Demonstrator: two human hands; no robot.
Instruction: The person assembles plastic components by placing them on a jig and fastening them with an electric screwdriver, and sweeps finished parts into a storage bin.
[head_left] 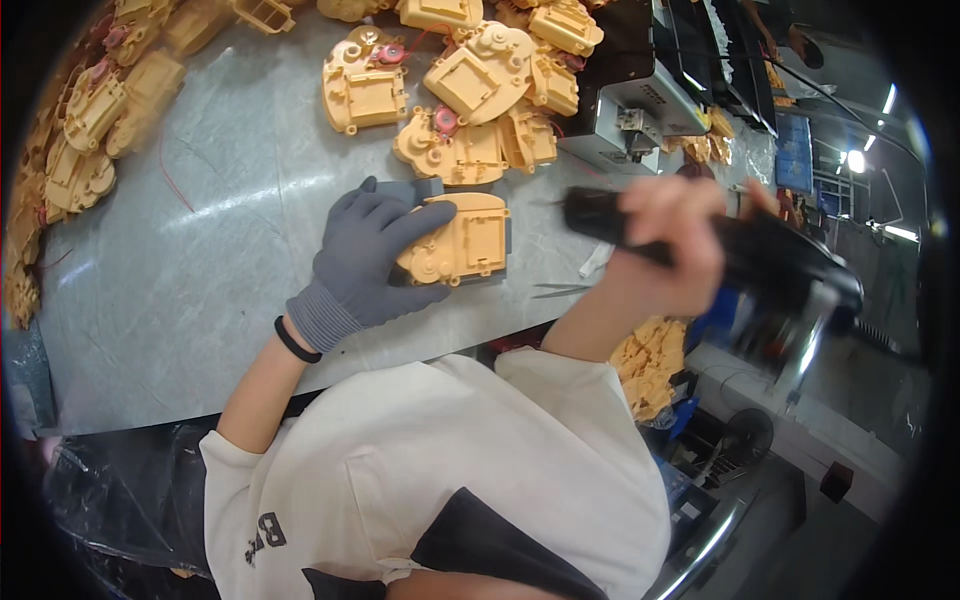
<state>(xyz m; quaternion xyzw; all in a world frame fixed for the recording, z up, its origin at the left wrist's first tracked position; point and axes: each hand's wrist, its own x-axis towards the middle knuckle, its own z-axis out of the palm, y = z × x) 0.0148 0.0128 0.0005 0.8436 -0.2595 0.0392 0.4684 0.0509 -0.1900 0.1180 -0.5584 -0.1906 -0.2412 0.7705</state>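
My left hand (365,255), in a grey knit glove, grips a yellow plastic housing (478,238) by its left side, thumb below and fingers above. The housing has rectangular recesses and rounded bosses, and it lies on a dark grey block (428,187) that shows at its upper left and right edges. In my bare right hand (680,235) is a black electric screwdriver (765,255), held up to the right of the housing with its narrow end toward it. Both hand and tool are smeared by motion. The tool's tip is apart from the housing.
Similar yellow housings (480,75), some with red round parts, are piled beyond my left hand. More housings (95,110) line the table's left edge. A metal machine (635,110) stands at the back right. Tweezers (562,291) and a thin red wire (175,180) lie on the grey table (250,110).
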